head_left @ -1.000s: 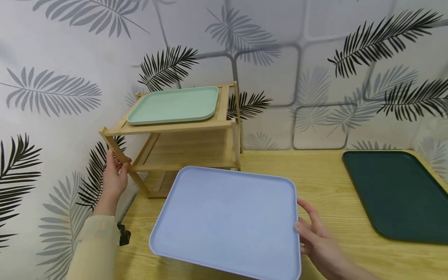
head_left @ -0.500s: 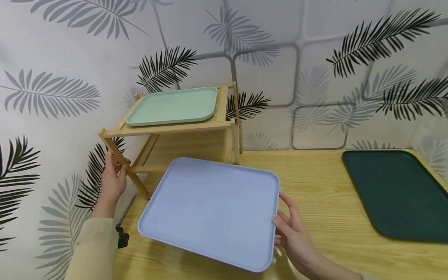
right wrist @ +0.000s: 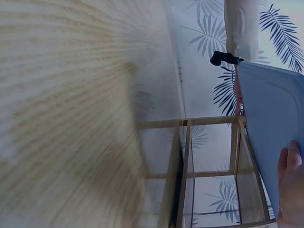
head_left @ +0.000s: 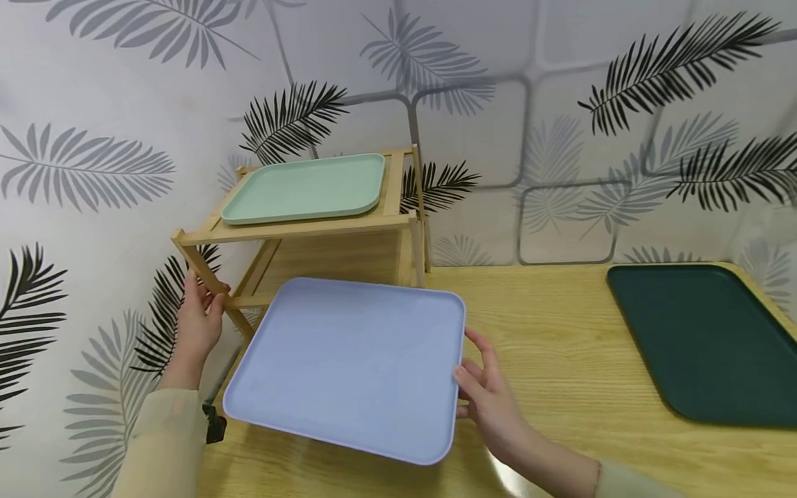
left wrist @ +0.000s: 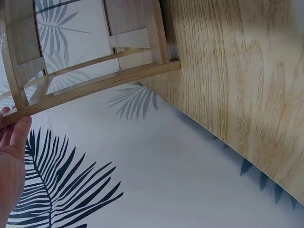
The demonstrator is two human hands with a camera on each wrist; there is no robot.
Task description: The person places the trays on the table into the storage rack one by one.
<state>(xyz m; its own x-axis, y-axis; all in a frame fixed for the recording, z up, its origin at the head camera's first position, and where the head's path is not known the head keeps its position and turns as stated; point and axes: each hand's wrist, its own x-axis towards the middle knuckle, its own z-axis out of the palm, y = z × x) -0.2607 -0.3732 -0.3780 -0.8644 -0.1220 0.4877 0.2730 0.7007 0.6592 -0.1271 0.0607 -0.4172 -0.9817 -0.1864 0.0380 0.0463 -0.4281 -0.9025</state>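
Blue tray [head_left: 349, 363]: lavender-blue rect. plastic tray, held off the tabletop [head_left: 560, 332], far edge just in front of the rack's lower opening, near edge tilted down toward the person.
Right hand [head_left: 492, 401]: grips tray's right edge, thumb on top, fingers curled under; right wrist view shows fingertips [right wrist: 290, 185] on the tray rim.
Left hand [head_left: 198, 319]: wrapped round the slanted front-left leg of the bamboo rack [head_left: 299, 232], steadying it; left wrist view shows the palm [left wrist: 12, 161] against the leg, holding nothing else.
Change: vs 1 s ago the tray has moved left & toward the rack; its far edge now overlaps the lower shelf front, right hand travelled w/ it. Left hand has not shifted on the leg.
Meaning: tray looks lined up w/ the lower tier [head_left: 324, 266]; judged approx. halfway in, not yet on the shelf.
Green tray [head_left: 305, 187]: mint green, lies flat on the rack's top tier.
Dark tray [head_left: 703, 339]: dark green, flat on tabletop, well apart to the right.
Clamp [head_left: 214, 423]: small black fitting at tabletop's left edge, near left sleeve [head_left: 162, 443].
Wall [head_left: 560, 138]: palm-leaf wallpaper behind.
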